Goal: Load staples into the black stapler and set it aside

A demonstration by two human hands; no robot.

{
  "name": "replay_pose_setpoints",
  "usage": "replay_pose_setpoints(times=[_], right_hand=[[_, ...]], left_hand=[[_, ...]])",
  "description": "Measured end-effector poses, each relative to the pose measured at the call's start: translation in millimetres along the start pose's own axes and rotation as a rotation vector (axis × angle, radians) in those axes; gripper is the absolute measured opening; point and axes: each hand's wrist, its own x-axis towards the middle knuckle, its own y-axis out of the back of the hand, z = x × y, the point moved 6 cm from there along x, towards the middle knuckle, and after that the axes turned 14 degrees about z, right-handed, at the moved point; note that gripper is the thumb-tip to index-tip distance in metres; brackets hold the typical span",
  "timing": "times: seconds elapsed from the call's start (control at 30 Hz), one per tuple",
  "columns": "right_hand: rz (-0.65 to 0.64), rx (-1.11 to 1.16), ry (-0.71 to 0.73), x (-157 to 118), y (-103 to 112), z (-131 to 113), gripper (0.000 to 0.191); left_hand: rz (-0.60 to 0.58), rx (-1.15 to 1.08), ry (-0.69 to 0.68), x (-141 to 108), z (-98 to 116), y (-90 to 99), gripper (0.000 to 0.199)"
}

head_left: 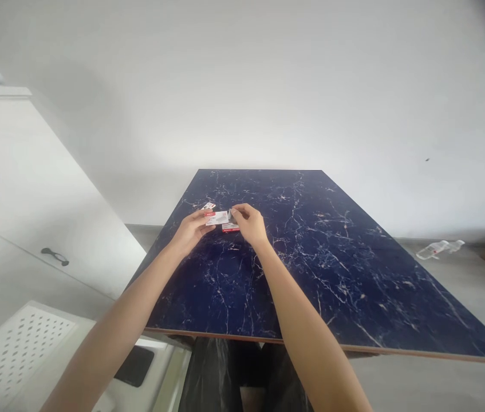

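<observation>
Over the dark blue table [294, 229], my left hand [191, 230] grips a small white and red carton [217, 218] by its left end, fingers closed round it. My right hand [248, 222] is closed in a pinch at the carton's right end. Between its thumb and fingers shows a small greyish piece [231, 215]; whether it is the carton's flap or something from inside, I cannot tell. Just below lies a second red and white carton [230, 228], partly hidden by the first carton and my right hand. A third small white and red item [209, 206] rests beyond my left hand.
The table has a marble pattern and a brown front edge [216, 335]. A white cabinet [44, 189] with a dark handle [55, 256] stands to the left. On the right, clear plastic bottles [437, 249] lie on the floor near the wall. Behind is a pale wall [259, 86].
</observation>
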Motion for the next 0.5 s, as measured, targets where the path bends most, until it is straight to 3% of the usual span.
replay_pose_setpoints(times=[0.1, 0.27, 0.5], right_hand=[[0.039, -0.187, 0.172, -5, 1, -13, 0.02], [0.077, -0.165, 0.273, -8, 1, -24, 0.019], [0.112, 0.028, -0.039, -2, -4, 7, 0.028]], left_hand=[[0.02, 0.002, -0.019, 2, -1, 1.4, 0.024], [0.058, -0.028, -0.069, 2, 0, 2.5, 0.025], [-0.009, -0.052, -0.127, -6, 1, -5.8, 0.025]])
